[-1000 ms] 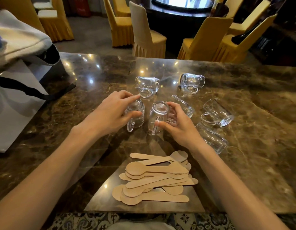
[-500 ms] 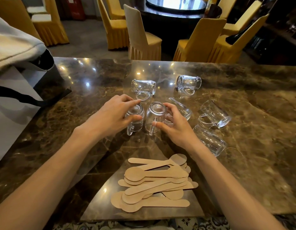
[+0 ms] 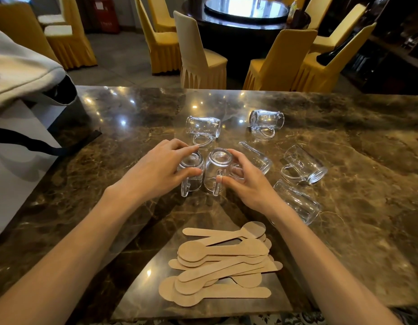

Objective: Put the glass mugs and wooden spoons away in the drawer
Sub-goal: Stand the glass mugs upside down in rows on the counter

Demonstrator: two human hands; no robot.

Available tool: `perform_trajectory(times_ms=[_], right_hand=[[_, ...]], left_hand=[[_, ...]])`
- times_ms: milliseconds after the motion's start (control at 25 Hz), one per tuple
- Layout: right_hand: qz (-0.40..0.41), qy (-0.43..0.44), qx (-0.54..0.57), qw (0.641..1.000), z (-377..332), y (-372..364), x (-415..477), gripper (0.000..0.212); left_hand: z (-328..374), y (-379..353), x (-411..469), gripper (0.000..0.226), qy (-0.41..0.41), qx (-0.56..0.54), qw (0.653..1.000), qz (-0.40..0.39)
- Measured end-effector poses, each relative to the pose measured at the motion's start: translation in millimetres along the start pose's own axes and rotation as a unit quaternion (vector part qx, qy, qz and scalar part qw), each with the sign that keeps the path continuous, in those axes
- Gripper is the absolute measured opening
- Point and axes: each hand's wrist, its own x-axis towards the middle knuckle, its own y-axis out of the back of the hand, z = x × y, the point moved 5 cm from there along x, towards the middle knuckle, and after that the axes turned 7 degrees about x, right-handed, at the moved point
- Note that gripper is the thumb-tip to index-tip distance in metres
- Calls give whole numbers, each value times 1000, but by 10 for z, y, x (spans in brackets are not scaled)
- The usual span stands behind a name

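head view: left hand grip round mug, right hand grip round second mug, mid bench; spoons piled near front edge; left bench bare.

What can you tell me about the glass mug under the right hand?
The glass mug is clear, thick-walled glass with a loop handle facing the camera. It stands upside down on the marble table, its round base on top. The right hand wraps its right side, thumb by the handle. It sits close beside the mug under the left hand; whether they touch is unclear.
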Motion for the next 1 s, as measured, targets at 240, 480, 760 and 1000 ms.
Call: perform_trajectory(times_ms=[240,480,760,1000], right_hand=[[-9,4,-23,1000,30,3,-40,67],[-10,-3,-30,999,23,11,-38,69],[21,45,-148,988,-228,169,44,59],[90,80,-173,978,-548,351,411,32]], left_hand=[[-43,-67,-55,68,13,-36,999,32],[-85,-131,-64,70,17,-57,997,46],[-104,-86,-173,65,30,-104,989,100],[-446,-48,-464,40,144,-163,951,218]])
